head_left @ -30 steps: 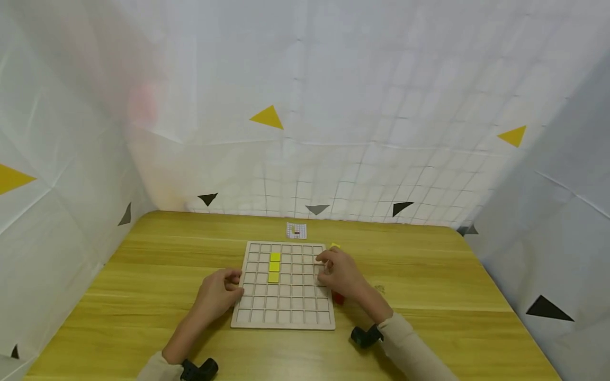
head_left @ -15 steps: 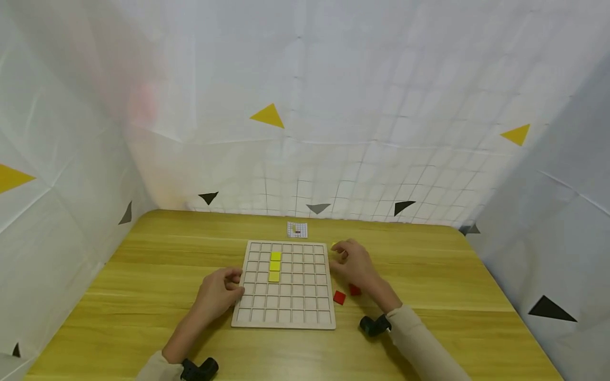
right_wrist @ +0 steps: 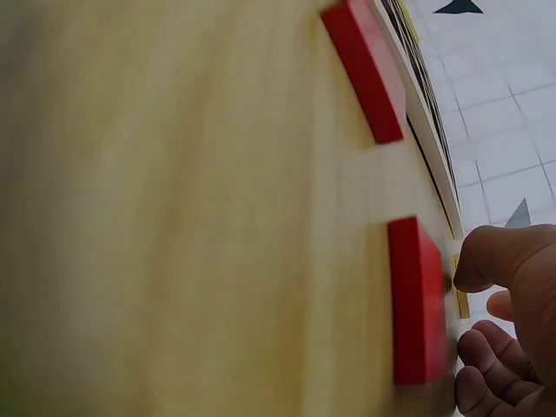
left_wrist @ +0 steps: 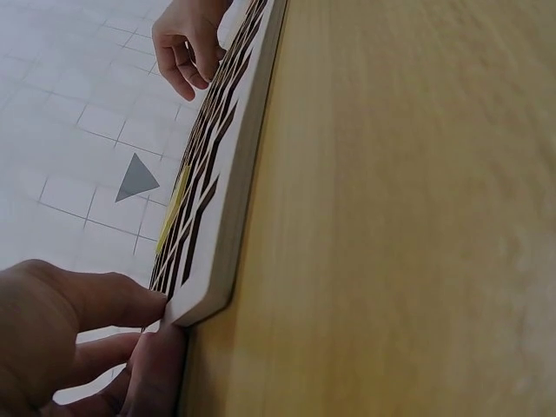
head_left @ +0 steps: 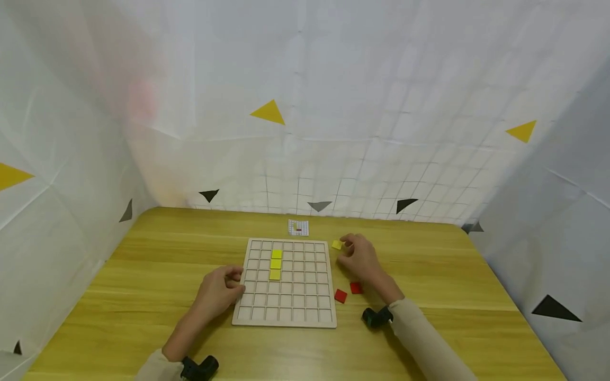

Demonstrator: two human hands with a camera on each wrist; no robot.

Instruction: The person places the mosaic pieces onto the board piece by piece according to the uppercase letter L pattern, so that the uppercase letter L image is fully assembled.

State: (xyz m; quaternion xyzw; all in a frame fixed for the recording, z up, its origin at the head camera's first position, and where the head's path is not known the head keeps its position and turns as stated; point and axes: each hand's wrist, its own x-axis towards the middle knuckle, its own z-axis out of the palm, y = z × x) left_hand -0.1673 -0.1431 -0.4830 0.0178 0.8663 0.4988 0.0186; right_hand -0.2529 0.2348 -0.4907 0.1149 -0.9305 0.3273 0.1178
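A pale wooden grid board [head_left: 285, 324] lies on the table with three yellow tiles [head_left: 275, 264] in a column in its cells. My left hand [head_left: 219, 290] grips the board's left edge between thumb and fingers, as the left wrist view shows near a rounded corner. Off the board's far right corner lies a loose yellow tile [head_left: 337, 245]. My right hand [head_left: 360, 259] is right beside that tile, its fingers loosely bent and parted, holding nothing. In the right wrist view the thumb [right_wrist: 491, 261] partly covers the yellow tile [right_wrist: 463, 291].
Two red tiles, one near the board's right edge [head_left: 340, 296] and another under the right wrist [head_left: 356, 288], lie on the wooden table [head_left: 190, 238]. A small printed grid card [head_left: 298, 227] lies behind the board. White sheeting [head_left: 333, 174] stands along the table's back and sides.
My right hand has moved from over the board's right edge to the right and away, uncovering the red tiles and then the loose yellow tile. My left hand has stayed at the board.
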